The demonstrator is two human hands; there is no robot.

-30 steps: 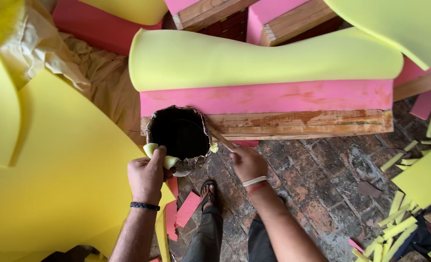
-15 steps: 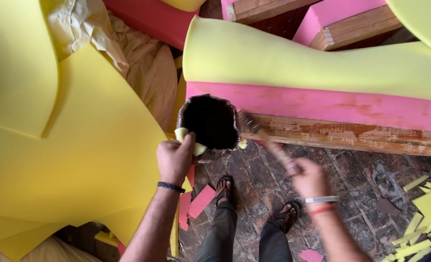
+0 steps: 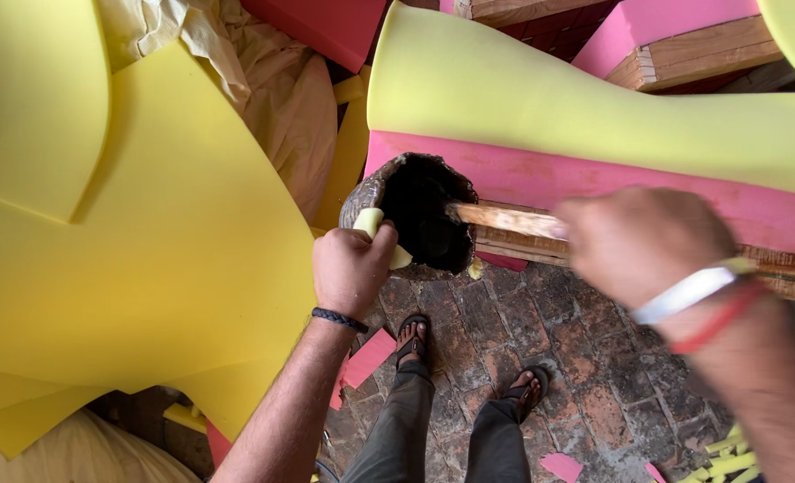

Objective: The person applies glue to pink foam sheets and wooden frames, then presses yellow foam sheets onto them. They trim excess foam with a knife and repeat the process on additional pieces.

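My left hand (image 3: 351, 266) grips the near rim of a round dark container (image 3: 424, 215) through a small piece of yellow foam (image 3: 372, 224). The container's inside is black and its contents do not show. My right hand (image 3: 643, 243) is shut on a wooden stick (image 3: 503, 217) whose far end reaches into the container's mouth. A white band and a red thread sit on my right wrist, a dark braided band on my left. The right hand is blurred.
Large yellow foam sheets (image 3: 120, 233) fill the left. A yellow foam slab (image 3: 594, 107) lies on pink foam (image 3: 540, 179) over wooden boards (image 3: 791, 277) behind the container. My sandalled feet (image 3: 469, 358) stand on brick paving with pink and yellow foam scraps.
The view has closed in on the container. My right hand has risen toward the camera and the stick's end now sits inside the container. My left hand has kept its grip on the rim.
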